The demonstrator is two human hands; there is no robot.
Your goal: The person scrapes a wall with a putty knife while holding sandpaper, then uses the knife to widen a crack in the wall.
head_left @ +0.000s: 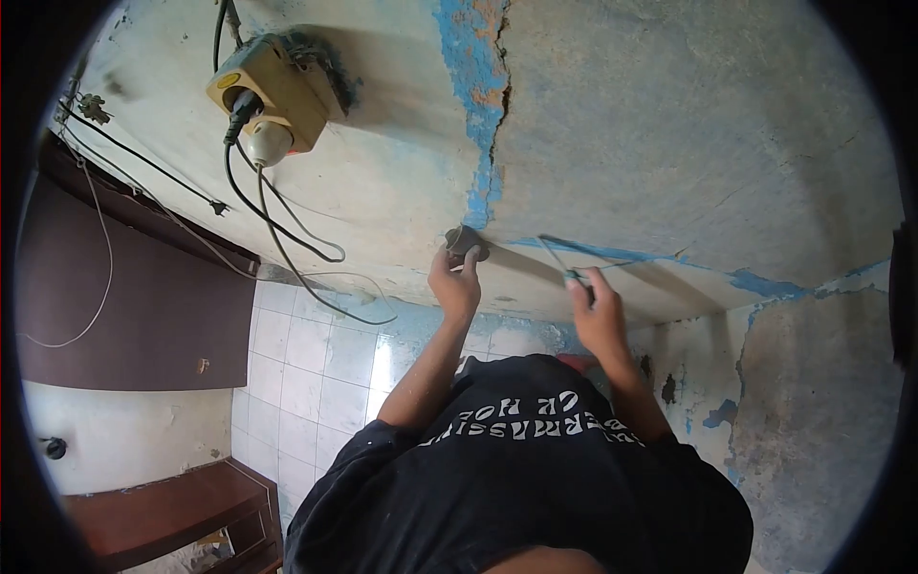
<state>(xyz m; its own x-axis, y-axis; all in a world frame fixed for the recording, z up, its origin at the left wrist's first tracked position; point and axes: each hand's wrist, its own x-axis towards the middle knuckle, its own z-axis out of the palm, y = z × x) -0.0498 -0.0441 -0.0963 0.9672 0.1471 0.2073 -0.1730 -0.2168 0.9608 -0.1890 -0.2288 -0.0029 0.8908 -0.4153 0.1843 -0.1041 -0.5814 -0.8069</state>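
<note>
My left hand (pixel 457 282) is closed on a small dark round object (pixel 466 243), held at the wall just below the vertical blue strip (pixel 483 143). To its right, my right hand (pixel 595 304) grips the handle of a thin tool (pixel 553 254), whose slim shaft points up and left toward the wall. The tool's exact kind is hard to make out. A blue band (pixel 622 253) runs across the wall near the tool's tip. A dark crack (pixel 499 96) edges the vertical strip.
A yellowish socket box (pixel 277 91) with plugs and hanging black cables (pixel 277 215) is on the wall at upper left. A dark brown panel (pixel 134 287) and brown wooden furniture (pixel 172 512) are at left. White floor tiles (pixel 311 364) show below.
</note>
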